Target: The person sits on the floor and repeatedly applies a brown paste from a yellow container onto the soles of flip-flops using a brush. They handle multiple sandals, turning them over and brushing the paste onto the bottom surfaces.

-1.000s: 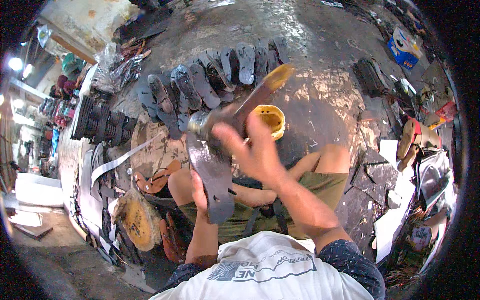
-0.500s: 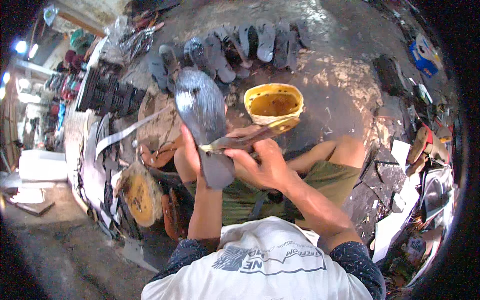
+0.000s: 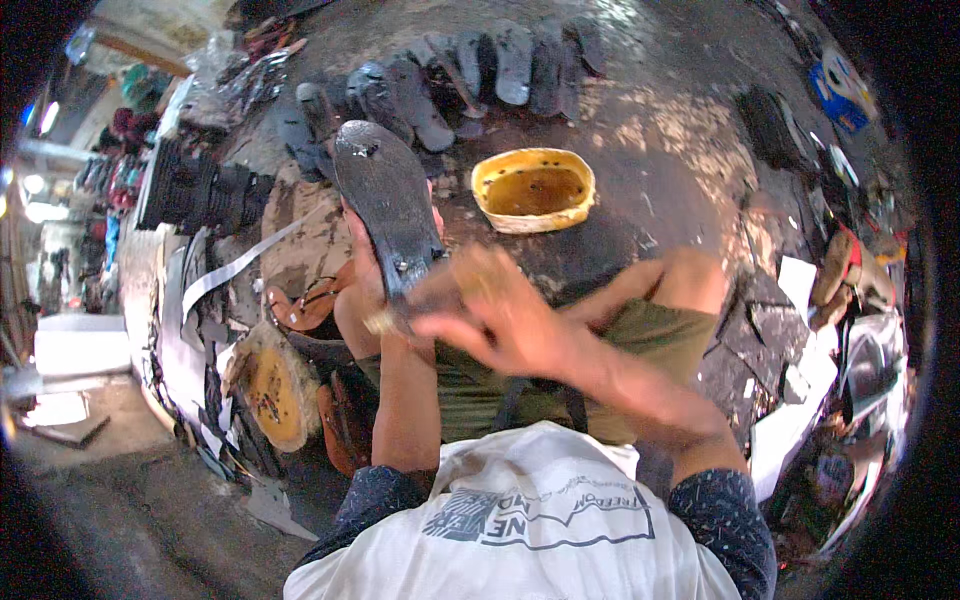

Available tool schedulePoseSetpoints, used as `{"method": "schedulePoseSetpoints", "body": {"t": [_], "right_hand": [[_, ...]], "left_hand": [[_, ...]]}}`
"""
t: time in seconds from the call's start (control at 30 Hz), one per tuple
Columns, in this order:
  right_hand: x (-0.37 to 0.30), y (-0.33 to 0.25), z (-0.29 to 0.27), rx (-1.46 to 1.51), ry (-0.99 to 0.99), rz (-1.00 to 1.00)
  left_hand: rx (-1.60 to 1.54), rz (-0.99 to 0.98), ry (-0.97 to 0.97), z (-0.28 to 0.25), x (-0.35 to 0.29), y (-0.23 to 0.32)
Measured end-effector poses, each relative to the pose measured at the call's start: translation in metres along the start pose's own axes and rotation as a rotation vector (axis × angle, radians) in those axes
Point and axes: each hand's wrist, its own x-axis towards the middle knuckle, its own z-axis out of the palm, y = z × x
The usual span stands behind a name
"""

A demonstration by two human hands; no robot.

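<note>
My left hand (image 3: 366, 255) is wrapped round a dark shoe sole (image 3: 388, 195), held up with its toe end pointing away. The sole's surface looks wet and shiny in places. Over its near end is my right hand (image 3: 505, 315), blurred by motion and closed on a brush (image 3: 382, 322) with a pale yellowish tip. The tip is close to the sole's near end; whether it touches cannot be made out. Beyond my right hand, a yellow-coated tub (image 3: 545, 219) on the ground holds amber liquid that looks like glue.
Several dark soles (image 3: 512, 65) lie in a row at the back. To the left are stacked black soles (image 3: 200, 190), a white strip (image 3: 225, 272), brown sandal parts (image 3: 305, 305) and a round yellow-crusted lid or dish (image 3: 275, 390). Scraps and white sheets (image 3: 795, 285) litter the right.
My right hand and the brush have moved left and nearer to me along the sole. The sole has turned and its broad end has shifted slightly left.
</note>
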Motion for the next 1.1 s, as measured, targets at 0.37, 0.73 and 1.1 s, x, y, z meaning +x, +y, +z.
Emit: {"method": "schedulePoseSetpoints", "body": {"t": [0.37,0.73,1.1], "right_hand": [[0.045,0.056,-0.003,-0.05,0.327,0.042],[0.03,0.038,-0.013,-0.057,0.261,0.09],[0.027,0.03,-0.031,-0.174,0.297,-0.011]], "left_hand": [[-0.214,0.135,-0.059,0.012,0.001,-0.018],[0.091,0.216,0.012,0.036,-0.006,-0.018],[-0.095,-0.078,-0.257,0.001,-0.012,-0.035]]}}
